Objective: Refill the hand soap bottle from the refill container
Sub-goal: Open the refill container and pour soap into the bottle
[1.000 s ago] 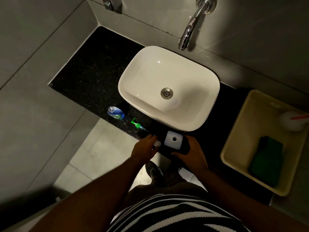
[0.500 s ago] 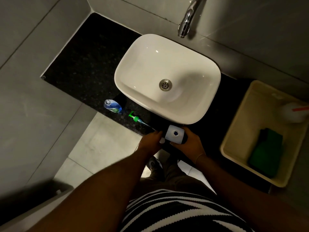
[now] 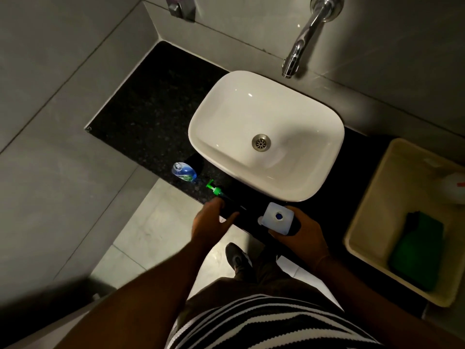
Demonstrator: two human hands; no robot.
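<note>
Refill container: I see the refill container (image 3: 278, 217) from above. It has a white, square-shouldered top with a round, uncapped mouth that shows blue inside. It sits over the table's front edge, at 6 o'clock from the basin and just off its rim.
Right hand: the right hand (image 3: 305, 234) wraps the container's shadowed body from the 4 o'clock side, with the fingers clenched round it. A small white bit sits at the container's 9 o'clock corner, and I cannot tell what it is.
Left hand: the left hand (image 3: 210, 221) is at 9 o'clock from the container and apart from it. It is back up over the table's front edge, with the thumb stretched toward the container. It is blurred and its fingertips are lost against the dark top, so I cannot tell whether the fingers are grasping anything.
Pump: a green pump (image 3: 213, 188) lies on its side on the table at 12 o'clock from the left hand. Its tube runs toward that hand.
Soap bottle: the clear soap bottle (image 3: 184, 172), with blue liquid in it, stands on the table at 10 o'clock from the pump. Its mouth is uncapped, and it is well apart from the container.
Table: the table (image 3: 151, 114) is black and speckled and set into a grey tiled corner.
Basin: a white basin (image 3: 221, 109) sits on the table.
Tap: a chrome tap (image 3: 300, 44) comes off the wall at the basin's 12 o'clock.
Tub: a beige tub (image 3: 377, 197) is at 3 o'clock from the container. It holds a green pad (image 3: 419, 253) and a white bottle (image 3: 453, 190) that is cut by the frame edge.
</note>
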